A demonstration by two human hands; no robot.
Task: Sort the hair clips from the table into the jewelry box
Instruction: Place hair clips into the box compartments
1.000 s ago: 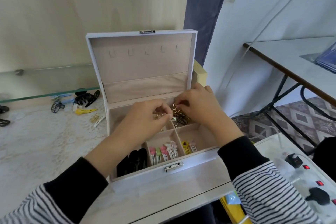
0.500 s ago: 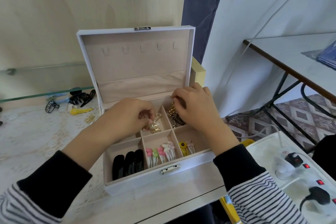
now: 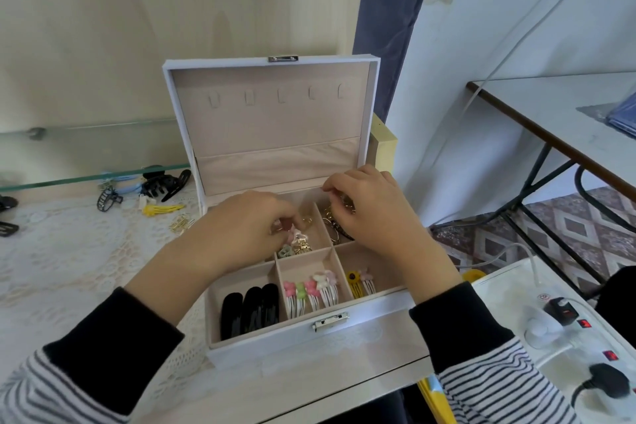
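The white jewelry box [image 3: 371, 318] stands open on the table, lid upright. Its front compartments hold black snap clips [image 3: 250, 310], pink, green and white clips [image 3: 311, 293] and yellow flower clips [image 3: 359, 280]. My left hand [image 3: 237, 234] hovers over the back middle compartment and pinches a small pink-and-white clip [image 3: 296, 234] above gold clips [image 3: 303, 248]. My right hand [image 3: 375, 213] reaches into the back right compartment, its curled fingers holding gold clips [image 3: 335, 227].
More clips lie on the lace cloth left of the box: a black claw clip [image 3: 160, 182], a grey claw clip [image 3: 108, 198], a yellow clip [image 3: 161, 209], gold clips [image 3: 180, 224]. A glass shelf [image 3: 51, 182] runs above. A power strip [image 3: 564, 327] sits right.
My left hand moved right and down into the back middle compartment with a small clip. My right hand stayed in the back right compartment. The view shifted slightly.
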